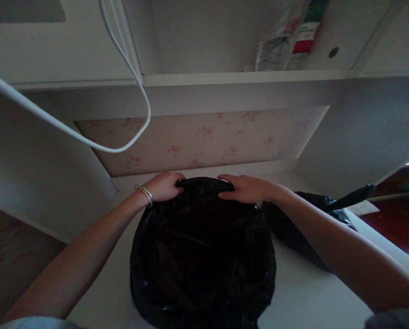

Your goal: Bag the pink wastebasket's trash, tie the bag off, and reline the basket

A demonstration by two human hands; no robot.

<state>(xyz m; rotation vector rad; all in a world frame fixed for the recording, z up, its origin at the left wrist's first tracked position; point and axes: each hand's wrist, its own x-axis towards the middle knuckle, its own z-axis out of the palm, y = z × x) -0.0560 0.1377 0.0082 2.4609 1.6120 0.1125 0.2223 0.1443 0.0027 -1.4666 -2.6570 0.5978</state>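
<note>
A black trash bag stands wide open in front of me on a white surface, its mouth spread into a rough circle. Whether a bin is inside it is hidden by the plastic. My left hand, with silvery bangles at the wrist, pinches the far rim on the left. On the right of that rim, my right hand closes thumb and fingers over the edge. Between the two hands the rim is pulled up. The inside of the bag is too dark to make out.
Another black plastic bag lies to the right, partly behind my right forearm. A white cable loops down at the upper left. Above, a shelf holds clear plastic packaging and a red, white and green package.
</note>
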